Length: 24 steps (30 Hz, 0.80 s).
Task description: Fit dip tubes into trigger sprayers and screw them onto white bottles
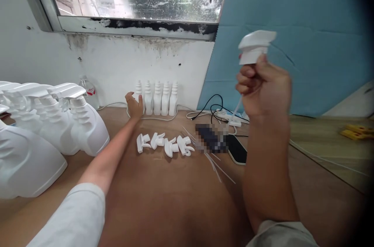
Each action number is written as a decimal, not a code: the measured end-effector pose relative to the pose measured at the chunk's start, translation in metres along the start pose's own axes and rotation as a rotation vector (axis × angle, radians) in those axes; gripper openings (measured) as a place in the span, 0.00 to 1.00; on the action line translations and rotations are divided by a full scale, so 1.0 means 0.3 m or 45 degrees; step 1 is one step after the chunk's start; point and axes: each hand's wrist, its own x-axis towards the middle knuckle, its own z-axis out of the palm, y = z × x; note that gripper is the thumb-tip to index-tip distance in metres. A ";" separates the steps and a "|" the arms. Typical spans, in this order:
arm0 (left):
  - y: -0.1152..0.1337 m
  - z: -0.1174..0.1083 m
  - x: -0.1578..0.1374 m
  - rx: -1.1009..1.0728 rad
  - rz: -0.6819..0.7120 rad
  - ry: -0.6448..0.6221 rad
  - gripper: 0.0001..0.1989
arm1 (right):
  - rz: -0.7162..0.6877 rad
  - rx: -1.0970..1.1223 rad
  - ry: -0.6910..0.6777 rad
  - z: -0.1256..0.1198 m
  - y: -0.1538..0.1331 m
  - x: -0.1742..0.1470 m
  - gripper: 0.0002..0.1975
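My right hand (258, 83) is raised in front of the blue sheet, its fingers closed around a white trigger spray head (255, 46). A thin pale tube (237, 106) shows below that fist. Far forward, my left hand (134, 104) is at the leftmost small white bottle (138, 86), thumb and fingers apart; whether it touches the bottle I cannot tell. Several more slim white bottles (157, 99) stand upright in a row beside it, against the wall. Nearer to me, several white trigger spray heads (171, 147) lie in a line on the brown table (163, 196).
Large white spray bottles (87, 126) crowd the left side, with a clear bottle (89, 93) behind them. Loose thin tubes (214, 167), a phone (236, 149) and a blurred-out dark item (210, 138) lie right of centre. Cables and a power strip (233, 122) run along the wall.
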 end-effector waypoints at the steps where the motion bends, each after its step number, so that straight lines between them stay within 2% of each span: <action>1: 0.034 -0.002 -0.025 -0.064 -0.006 -0.025 0.18 | 0.063 -0.035 -0.028 0.009 0.019 -0.005 0.12; 4: 0.163 -0.007 -0.110 -0.255 -0.047 -0.185 0.18 | 0.290 -0.185 -0.221 0.055 0.114 -0.029 0.15; 6: 0.261 -0.022 -0.156 -0.441 -0.090 -0.363 0.26 | 0.424 -0.311 -0.385 0.096 0.200 -0.051 0.18; 8: 0.350 -0.049 -0.185 -0.851 -0.197 -0.649 0.35 | 0.558 -0.414 -0.521 0.133 0.284 -0.070 0.19; 9: 0.385 -0.065 -0.193 -0.959 -0.232 -0.740 0.35 | 0.599 -0.450 -0.567 0.148 0.319 -0.078 0.20; 11: 0.429 -0.095 -0.202 -1.020 -0.307 -0.817 0.29 | 0.630 -0.479 -0.603 0.165 0.371 -0.090 0.20; 14: 0.435 -0.129 -0.215 -0.967 -0.415 -0.900 0.22 | 0.655 -0.509 -0.645 0.163 0.399 -0.109 0.22; 16: 0.419 -0.145 -0.232 -0.963 -0.485 -1.002 0.19 | 0.682 -0.541 -0.686 0.152 0.399 -0.125 0.22; 18: 0.401 -0.163 -0.257 -0.963 -0.556 -1.036 0.18 | 0.707 -0.604 -0.738 0.133 0.395 -0.135 0.22; 20: 0.386 -0.187 -0.285 -0.971 -0.610 -0.964 0.16 | 0.709 -0.710 -0.737 0.103 0.393 -0.131 0.22; 24: 0.346 -0.255 -0.349 -1.020 -0.713 -0.790 0.12 | 0.705 -0.917 -0.558 -0.007 0.415 -0.084 0.24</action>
